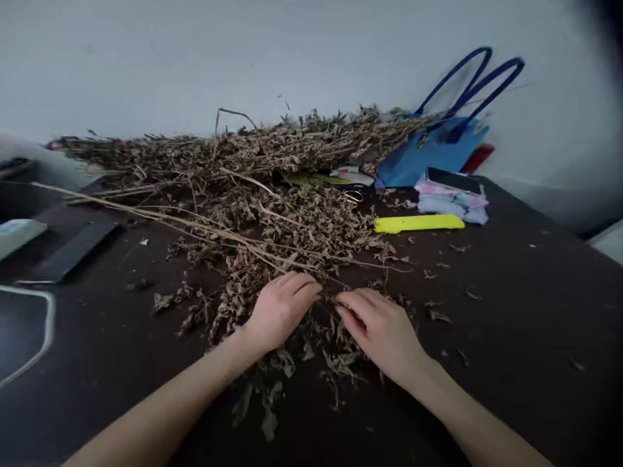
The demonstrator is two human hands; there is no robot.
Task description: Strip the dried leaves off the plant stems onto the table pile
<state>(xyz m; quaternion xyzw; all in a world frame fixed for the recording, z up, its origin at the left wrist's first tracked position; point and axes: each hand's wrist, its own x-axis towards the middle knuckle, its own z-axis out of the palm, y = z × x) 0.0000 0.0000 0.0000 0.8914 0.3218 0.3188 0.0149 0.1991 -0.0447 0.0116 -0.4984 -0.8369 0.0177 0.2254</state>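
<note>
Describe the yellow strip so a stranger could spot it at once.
On the dark table, find the blue bag at the back right. Just in front of the pastel cloth, with dried leaves near its left end, lies the flat yellow strip. Its bright, vivid colour stands out from the dried leaves and pastel cloth.

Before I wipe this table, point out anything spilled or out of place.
Dried leaf scraps lie scattered on the dark tabletop, right of the main leaf heap; they look stray, being apart from it.
</note>
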